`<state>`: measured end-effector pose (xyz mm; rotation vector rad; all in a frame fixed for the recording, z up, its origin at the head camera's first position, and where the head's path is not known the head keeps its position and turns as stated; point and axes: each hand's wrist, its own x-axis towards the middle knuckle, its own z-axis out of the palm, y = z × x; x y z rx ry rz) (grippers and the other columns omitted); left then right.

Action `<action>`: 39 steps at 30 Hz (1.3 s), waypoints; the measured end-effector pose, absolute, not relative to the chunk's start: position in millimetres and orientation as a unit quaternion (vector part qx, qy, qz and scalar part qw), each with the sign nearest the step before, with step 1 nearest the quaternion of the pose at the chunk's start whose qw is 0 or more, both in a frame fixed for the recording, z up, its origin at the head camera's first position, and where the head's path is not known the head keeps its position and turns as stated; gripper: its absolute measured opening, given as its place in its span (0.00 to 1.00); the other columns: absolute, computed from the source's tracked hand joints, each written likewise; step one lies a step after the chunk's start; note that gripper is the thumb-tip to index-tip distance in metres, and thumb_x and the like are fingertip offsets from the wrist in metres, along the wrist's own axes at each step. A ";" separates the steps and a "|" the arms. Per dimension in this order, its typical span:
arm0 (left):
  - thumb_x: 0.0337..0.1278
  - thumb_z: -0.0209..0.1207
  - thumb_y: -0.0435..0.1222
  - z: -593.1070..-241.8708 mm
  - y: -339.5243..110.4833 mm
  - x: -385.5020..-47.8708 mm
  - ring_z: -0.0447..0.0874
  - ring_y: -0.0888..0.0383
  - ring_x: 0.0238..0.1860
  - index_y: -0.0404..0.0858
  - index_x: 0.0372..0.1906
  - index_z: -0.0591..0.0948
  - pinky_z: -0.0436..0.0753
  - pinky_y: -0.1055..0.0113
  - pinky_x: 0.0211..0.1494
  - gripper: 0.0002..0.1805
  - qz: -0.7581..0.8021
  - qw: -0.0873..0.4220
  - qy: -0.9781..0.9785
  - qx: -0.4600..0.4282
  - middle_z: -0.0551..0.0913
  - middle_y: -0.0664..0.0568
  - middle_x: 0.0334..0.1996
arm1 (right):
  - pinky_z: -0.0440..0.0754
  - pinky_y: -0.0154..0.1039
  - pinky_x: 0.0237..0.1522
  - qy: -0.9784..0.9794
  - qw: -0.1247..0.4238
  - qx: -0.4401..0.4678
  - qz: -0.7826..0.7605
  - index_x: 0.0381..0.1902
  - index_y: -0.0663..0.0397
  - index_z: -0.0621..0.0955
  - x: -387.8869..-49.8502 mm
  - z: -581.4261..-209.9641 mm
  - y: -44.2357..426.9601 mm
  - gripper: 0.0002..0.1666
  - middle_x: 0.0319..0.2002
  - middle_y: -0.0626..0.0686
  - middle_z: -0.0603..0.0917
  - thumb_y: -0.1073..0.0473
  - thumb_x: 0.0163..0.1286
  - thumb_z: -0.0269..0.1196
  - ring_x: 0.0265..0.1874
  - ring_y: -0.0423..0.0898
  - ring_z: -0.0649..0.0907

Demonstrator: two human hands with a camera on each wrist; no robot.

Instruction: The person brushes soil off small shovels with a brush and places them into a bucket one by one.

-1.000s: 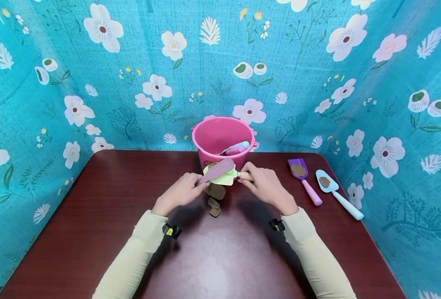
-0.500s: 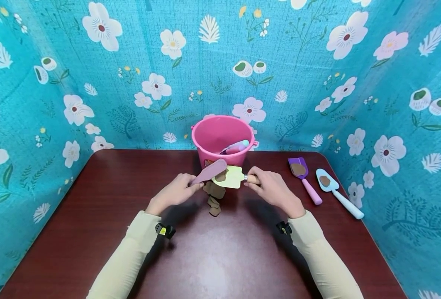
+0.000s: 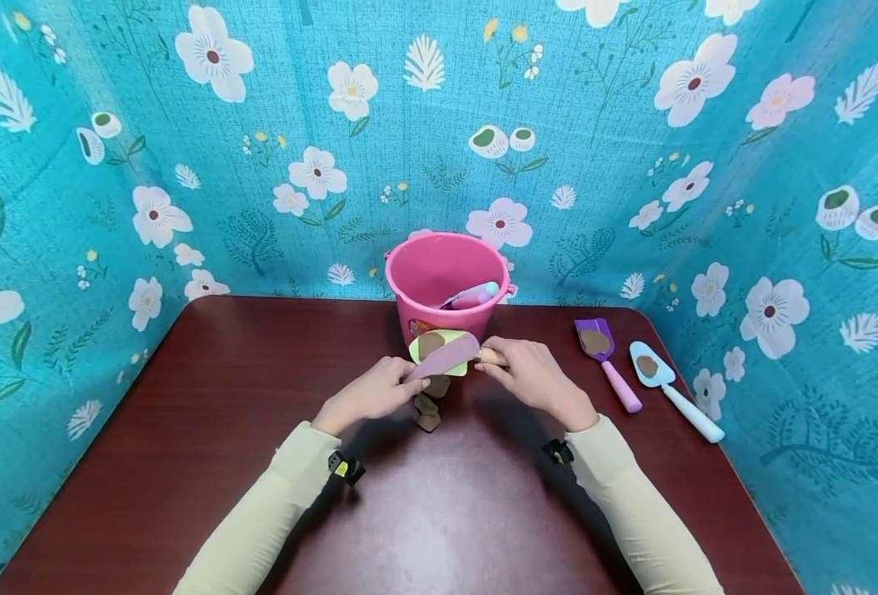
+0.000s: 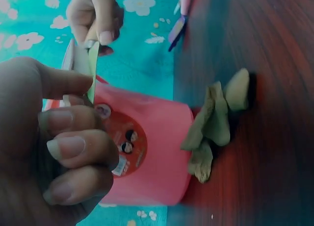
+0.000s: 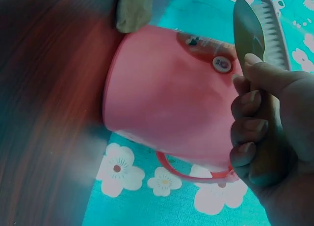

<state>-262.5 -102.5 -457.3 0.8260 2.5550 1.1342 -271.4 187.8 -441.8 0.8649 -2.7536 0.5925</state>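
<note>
My left hand (image 3: 370, 392) holds a mauve flat-bladed tool (image 3: 448, 355), its blade lying across a pale green spatula (image 3: 449, 336). My right hand (image 3: 537, 376) grips that spatula's wooden handle (image 3: 491, 356). A patch of brown material (image 3: 430, 343) shows on the green blade. Both tools are in front of the pink bucket (image 3: 406, 297). Below them, brown pieces (image 3: 428, 411) lie on the table. In the right wrist view, the fingers of my right hand (image 5: 274, 118) curl round the handle; in the left wrist view, my left hand's fingers (image 4: 73, 147) are curled.
On the right of the dark red table (image 3: 260, 355) lie a purple scoop (image 3: 595, 337) with a pink handle and a light blue trowel (image 3: 654, 369), each with brown material on it. Inside the bucket leans a pink and teal item (image 3: 473, 296). Flowered blue cloth (image 3: 253, 165) stands behind.
Over the last half second, the mauve blade has moved right across the green blade towards its handle, while the spatula has shifted slightly left. Both hands keep their grips.
</note>
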 end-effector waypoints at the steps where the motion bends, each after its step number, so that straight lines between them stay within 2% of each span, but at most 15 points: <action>1: 0.72 0.58 0.39 -458.0 -103.5 -262.4 0.64 0.63 0.15 0.35 0.28 0.79 0.65 0.70 0.19 0.16 0.385 0.107 0.874 0.277 0.69 0.56 0.14 | 0.72 0.40 0.30 -0.930 0.101 0.291 0.199 0.36 0.43 0.79 -271.1 -441.6 188.8 0.11 0.22 0.41 0.72 0.47 0.69 0.68 0.25 0.42 0.74; 8: 0.71 0.58 0.37 -464.8 -118.3 -264.8 0.65 0.61 0.14 0.38 0.25 0.78 0.66 0.69 0.17 0.15 0.381 0.082 0.886 0.252 0.69 0.54 0.13 | 0.73 0.41 0.31 -0.929 0.113 0.289 0.204 0.35 0.42 0.79 -271.0 -442.6 195.0 0.10 0.23 0.41 0.73 0.48 0.68 0.70 0.25 0.42 0.75; 14: 0.70 0.60 0.38 -467.3 -132.0 -265.9 0.65 0.62 0.15 0.41 0.25 0.78 0.66 0.68 0.18 0.14 0.357 0.064 0.902 0.234 0.70 0.55 0.14 | 0.73 0.42 0.32 -0.934 0.091 0.279 0.203 0.36 0.42 0.80 -270.8 -444.1 198.2 0.10 0.24 0.41 0.74 0.47 0.68 0.69 0.26 0.43 0.75; 18: 0.70 0.60 0.39 -466.5 -141.3 -265.4 0.65 0.62 0.17 0.38 0.23 0.78 0.66 0.68 0.20 0.16 0.351 0.055 0.906 0.231 0.69 0.55 0.14 | 0.75 0.43 0.35 -0.937 0.073 0.273 0.205 0.37 0.42 0.81 -271.0 -442.9 199.4 0.10 0.26 0.41 0.78 0.47 0.68 0.70 0.28 0.43 0.77; 28: 0.71 0.59 0.42 -455.6 -127.3 -255.5 0.62 0.63 0.17 0.41 0.24 0.78 0.63 0.70 0.20 0.17 0.415 0.086 0.864 0.273 0.67 0.57 0.14 | 0.74 0.42 0.35 -0.932 0.065 0.276 0.226 0.38 0.42 0.81 -270.0 -443.3 195.7 0.10 0.26 0.41 0.77 0.47 0.68 0.70 0.29 0.43 0.76; 33: 0.72 0.59 0.43 -461.5 -118.0 -257.9 0.65 0.63 0.16 0.41 0.26 0.77 0.65 0.70 0.19 0.16 0.409 0.104 0.862 0.280 0.70 0.56 0.15 | 0.75 0.41 0.34 -0.928 0.068 0.281 0.235 0.37 0.42 0.81 -268.5 -441.0 191.3 0.10 0.25 0.41 0.77 0.46 0.69 0.69 0.28 0.42 0.76; 39: 0.71 0.59 0.40 -470.2 -129.0 -267.4 0.65 0.62 0.16 0.39 0.24 0.78 0.66 0.69 0.19 0.16 0.374 0.086 0.888 0.253 0.70 0.56 0.14 | 0.75 0.42 0.36 -0.926 0.069 0.278 0.244 0.36 0.40 0.82 -268.5 -442.4 194.2 0.08 0.25 0.39 0.77 0.48 0.68 0.70 0.28 0.41 0.76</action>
